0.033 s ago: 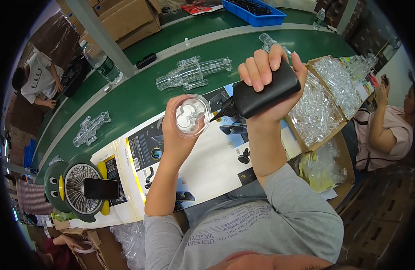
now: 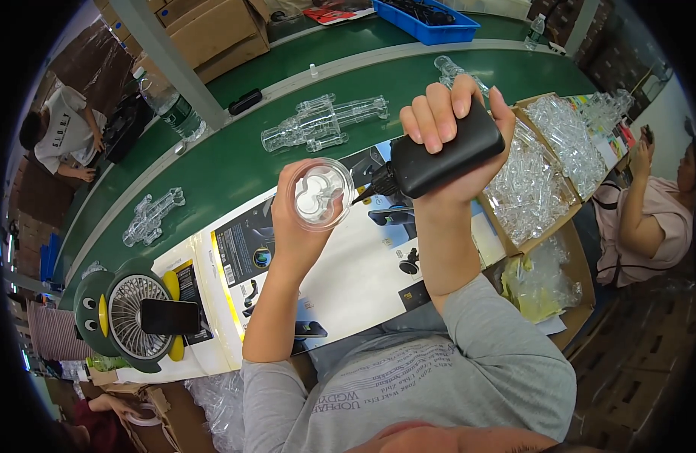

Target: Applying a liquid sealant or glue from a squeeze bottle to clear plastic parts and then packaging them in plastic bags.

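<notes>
My left hand (image 2: pixel 297 240) is closed around a round clear plastic part (image 2: pixel 323 195), its open end turned up toward me, with white round shapes visible inside. In my right hand (image 2: pixel 469 162) is a black squeeze bottle (image 2: pixel 446 155), tilted so that its thin nozzle points down to the left. The nozzle tip is at the right edge of the clear part; whether it touches cannot be told. Beyond my hands, a clear plastic assembly with side tubes (image 2: pixel 321 124) lies on the green table (image 2: pixel 235 162). A smaller clear assembly (image 2: pixel 153 217) rests farther left.
Printed cardboard (image 2: pixel 355 291) covers the table before me. Boxes of clear parts (image 2: pixel 525 189) stand at right. At left are a penguin-shaped fan (image 2: pixel 129 313), a phone (image 2: pixel 170 316) and a water bottle (image 2: pixel 170 106). A blue tray (image 2: pixel 427 29) sits at the back. Other people sit around.
</notes>
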Motion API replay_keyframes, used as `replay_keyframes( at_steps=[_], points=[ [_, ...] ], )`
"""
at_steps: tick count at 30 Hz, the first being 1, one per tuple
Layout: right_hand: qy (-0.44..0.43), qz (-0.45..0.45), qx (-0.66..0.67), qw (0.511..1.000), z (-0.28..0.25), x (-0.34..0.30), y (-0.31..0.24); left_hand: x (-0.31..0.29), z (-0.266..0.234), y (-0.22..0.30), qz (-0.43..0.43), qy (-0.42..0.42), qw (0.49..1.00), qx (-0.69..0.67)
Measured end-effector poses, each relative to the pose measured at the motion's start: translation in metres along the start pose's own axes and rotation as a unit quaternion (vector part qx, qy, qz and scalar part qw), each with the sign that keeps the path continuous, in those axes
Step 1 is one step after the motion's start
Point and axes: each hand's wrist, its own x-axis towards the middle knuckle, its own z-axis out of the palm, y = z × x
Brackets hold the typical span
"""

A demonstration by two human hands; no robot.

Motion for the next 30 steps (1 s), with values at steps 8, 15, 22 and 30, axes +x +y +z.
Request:
replay_keyframes(
  at_steps=[8,15,22,30],
  points=[
    [-0.003,-0.004,0.004,1.0,-0.0027,0.0013,-0.003,-0.0008,0.0004,0.0019,0.006,-0.001,1.0,-0.001],
    [0.001,-0.009,0.008,1.0,-0.0054,0.0028,-0.0046,-0.0018,0.0016,0.0025,0.005,-0.004,1.0,-0.006],
    [0.005,-0.015,0.007,1.0,-0.0065,0.0037,-0.006,-0.0014,0.0009,0.0046,0.021,-0.011,1.0,0.017],
    [0.055,-0.029,-0.002,0.998,-0.0061,0.0065,-0.0065,0.0036,-0.0025,0.0085,0.063,-0.037,0.996,0.054]
  ],
)
